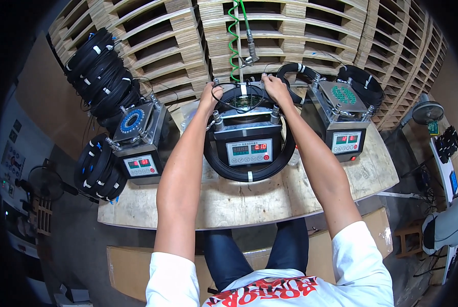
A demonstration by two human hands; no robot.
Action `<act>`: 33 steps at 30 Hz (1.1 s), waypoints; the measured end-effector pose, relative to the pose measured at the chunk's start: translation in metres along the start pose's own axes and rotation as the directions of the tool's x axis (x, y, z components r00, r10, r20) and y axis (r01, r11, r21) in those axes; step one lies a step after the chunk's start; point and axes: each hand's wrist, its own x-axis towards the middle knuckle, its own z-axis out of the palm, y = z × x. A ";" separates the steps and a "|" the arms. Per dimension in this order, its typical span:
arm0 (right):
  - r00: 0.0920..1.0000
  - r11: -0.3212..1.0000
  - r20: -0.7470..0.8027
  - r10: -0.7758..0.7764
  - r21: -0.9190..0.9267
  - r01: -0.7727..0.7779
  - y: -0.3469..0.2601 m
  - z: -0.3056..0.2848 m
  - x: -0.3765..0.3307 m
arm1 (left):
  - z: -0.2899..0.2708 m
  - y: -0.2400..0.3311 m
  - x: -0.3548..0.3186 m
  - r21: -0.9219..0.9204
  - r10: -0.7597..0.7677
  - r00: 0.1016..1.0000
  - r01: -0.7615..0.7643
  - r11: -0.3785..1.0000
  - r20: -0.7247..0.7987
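Observation:
My two arms reach out to a box-shaped metal machine with a lit red display in the middle of the table. At its far left corner my left hand is closed around a metal post knob. My right hand is closed at the far right corner, its fingers on a matching knob. A large coil of black cable encircles the machine, tied with white tape at the front. Thin black cable loops across the machine's top plate, between my hands.
Similar machines stand left and right. Black cable coils are piled at the left, with more behind the right machine. A green air hose hangs above. Stacked wooden pallets line the back of the wooden table.

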 end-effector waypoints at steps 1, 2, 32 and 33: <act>0.999 0.999 -0.008 0.040 -0.014 -0.040 0.003 0.000 0.001 | 0.004 0.000 0.001 -0.006 -0.019 0.999 0.019 1.000 -0.025; 0.997 0.996 -0.016 0.080 -0.028 -0.080 0.006 -0.001 0.002 | 0.008 -0.001 0.001 -0.011 -0.020 1.000 0.020 1.000 -0.022; 0.998 0.999 0.052 -0.029 0.019 0.028 0.002 0.000 0.001 | 0.007 -0.006 0.007 0.145 -0.045 0.995 0.057 0.988 -0.086; 0.998 0.999 0.050 -0.028 0.018 0.028 0.003 0.000 0.003 | 0.007 -0.006 0.008 0.140 -0.092 0.992 0.104 0.985 -0.084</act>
